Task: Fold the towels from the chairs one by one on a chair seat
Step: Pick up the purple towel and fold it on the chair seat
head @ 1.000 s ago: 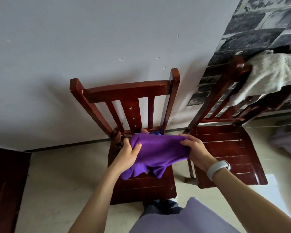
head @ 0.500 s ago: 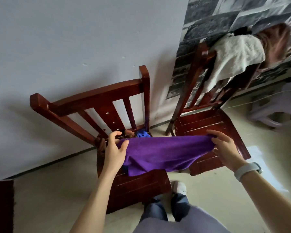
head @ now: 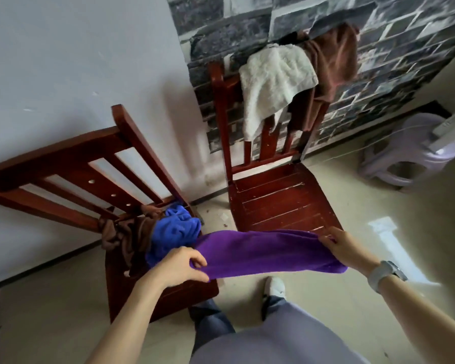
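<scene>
while you look down from head height, your left hand and your right hand hold a purple fleece towel stretched out between them in the air. your left hand pinches the towel's left end, thumb and fingers closed on the cloth. your right hand grips the right end with curled fingers, and a grey band sits on that wrist. the towel hangs in a long strip in front of the gap between two chairs, with its far edge overlapping the front lip of the right one.

to your left stands a dark red wooden chair with a slatted back. on its seat lie a crumpled bright blue towel and, touching it on the left, a bunched brown towel.

to your right stands a second dark red wooden chair, its slatted seat bare. over its backrest hang a cream fluffy towel and, beside it on the right, a reddish brown towel.

behind the chairs are a pale wall and a grey brick-pattern wall covering. a lilac plastic stool sits on the pale floor at far right. your white shoe shows below the towel.
</scene>
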Available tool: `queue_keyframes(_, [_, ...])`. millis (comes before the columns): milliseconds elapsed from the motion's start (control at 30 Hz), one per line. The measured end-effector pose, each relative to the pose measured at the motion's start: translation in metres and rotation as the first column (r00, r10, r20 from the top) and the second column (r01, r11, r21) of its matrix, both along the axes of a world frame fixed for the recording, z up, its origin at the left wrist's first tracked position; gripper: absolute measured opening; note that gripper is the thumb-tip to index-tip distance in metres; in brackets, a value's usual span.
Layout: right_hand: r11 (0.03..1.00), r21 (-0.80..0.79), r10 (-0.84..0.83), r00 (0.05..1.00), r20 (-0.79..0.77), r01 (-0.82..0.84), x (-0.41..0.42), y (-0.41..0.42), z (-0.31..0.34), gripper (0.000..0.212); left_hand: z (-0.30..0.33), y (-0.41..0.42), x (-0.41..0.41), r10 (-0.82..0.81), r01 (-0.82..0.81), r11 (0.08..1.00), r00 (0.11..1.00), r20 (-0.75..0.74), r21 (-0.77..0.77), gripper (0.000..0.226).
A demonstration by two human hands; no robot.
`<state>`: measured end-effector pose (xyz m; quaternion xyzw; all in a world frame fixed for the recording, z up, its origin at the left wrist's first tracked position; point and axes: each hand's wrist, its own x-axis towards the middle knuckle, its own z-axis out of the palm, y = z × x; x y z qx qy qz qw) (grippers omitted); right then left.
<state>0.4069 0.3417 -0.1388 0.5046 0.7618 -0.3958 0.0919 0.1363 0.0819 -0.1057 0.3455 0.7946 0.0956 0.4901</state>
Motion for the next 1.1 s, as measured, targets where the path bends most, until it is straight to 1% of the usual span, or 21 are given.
queue_keyframes(33, [0.997,-0.054,0.063,0.997,0.043,-0.061,0.013,0.008,0.0,0.011,-0.006,0.007,0.014,-0.085,0.084,0.995,0.996,-0.016,-0.056,0.035])
queue_keyframes(67, [0.987,-0.113,0.126,0.988,0.094,-0.115,0.025,0.016,0.0,0.014,-0.013,0.015,0.027,-0.158,0.153,0.983,0.987,-0.041,-0.104,0.041])
queue_keyframes(100, [0.972,-0.174,0.183,0.972,0.148,-0.157,0.036,0.024,0.002,0.019,-0.019,0.024,0.038,-0.202,0.192,0.972,0.977,-0.067,-0.137,0.041])
queue_keyframes(133, [0.955,-0.236,0.227,0.955,0.193,-0.179,0.044,0.031,0.006,0.021,-0.022,0.034,0.047,-0.213,0.197,0.968,0.973,-0.093,-0.152,0.038])
queue_keyframes(200, [0.91,-0.339,0.334,0.908,0.254,-0.24,0.054,0.044,0.014,0.022,-0.027,0.053,0.059,-0.167,0.146,0.981,0.973,-0.161,-0.131,0.03])
queue_keyframes(267, [0.864,-0.379,0.449,0.849,0.278,-0.333,0.06,0.055,0.016,0.029,-0.029,0.073,0.066,-0.114,0.099,0.992,0.962,-0.249,-0.073,0.024])
queue_keyframes(300, [0.861,-0.344,0.477,0.83,0.288,-0.375,0.062,0.06,0.014,0.03,-0.03,0.082,0.068,-0.082,0.074,0.997,0.952,-0.296,-0.038,0.023])
queue_keyframes(333, [0.876,-0.257,0.473,0.828,0.301,-0.408,0.062,0.064,0.013,0.029,-0.029,0.091,0.07,-0.036,0.038,0.999,0.941,-0.336,0.0,0.022])
queue_keyframes(367, [0.904,-0.133,0.428,0.851,0.305,-0.406,0.062,0.069,0.012,0.026,-0.028,0.098,0.072,0.025,-0.01,0.999,0.929,-0.37,0.045,0.022])
queue_keyframes(400, [0.933,0.002,0.345,0.894,0.286,-0.361,0.06,0.073,0.012,0.024,-0.026,0.105,0.071,0.1,-0.063,0.993,0.911,-0.4,0.105,0.022])
queue_keyframes(433, [0.951,0.125,0.248,0.94,0.234,-0.282,0.058,0.078,0.014,0.023,-0.022,0.111,0.07,0.182,-0.113,0.977,0.882,-0.434,0.181,0.023])
queue_keyframes(500, [0.94,0.323,0.093,0.994,0.059,-0.107,0.05,0.088,0.021,0.021,-0.01,0.124,0.066,0.335,-0.171,0.921,0.806,-0.488,0.35,0.024])
queue_keyframes(567, [0.893,0.448,0.009,0.994,-0.107,0.041,0.041,0.098,0.031,0.019,0.006,0.139,0.06,0.45,-0.188,0.852,0.74,-0.5,0.488,0.024])
queue_keyframes(667, [0.813,0.559,-0.002,0.96,-0.28,0.165,0.026,0.105,0.047,0.019,0.024,0.156,0.051,0.555,-0.182,0.759,0.682,-0.476,0.625,0.025])
queue_keyframes(767, [0.753,0.625,0.031,0.938,-0.346,0.205,0.019,0.105,0.055,0.02,0.026,0.16,0.047,0.564,-0.162,0.723,0.699,-0.439,0.672,0.023])
queue_keyframes(833, [0.739,0.641,0.033,0.939,-0.342,0.207,0.02,0.101,0.047,0.021,0.016,0.156,0.046,0.538,-0.163,0.74,0.726,-0.428,0.653,0.021])
queue_keyframes(900, [0.745,0.639,0.03,0.948,-0.317,0.19,0.024,0.095,0.03,0.021,0.0,0.15,0.048,0.485,-0.142,0.77,0.763,-0.427,0.622,0.018])
queue_keyframes(1000, [0.82,0.568,0.041,0.981,-0.19,0.076,0.036,0.083,-0.012,0.026,-0.04,0.136,0.052,0.368,-0.11,0.849,0.825,-0.429,0.516,0.015])
queue_keyframes(1100, [0.911,0.408,0.059,0.998,0.014,-0.06,0.054,0.068,-0.07,0.033,-0.094,0.118,0.061,0.265,-0.123,0.934,0.87,-0.417,0.336,0.018])
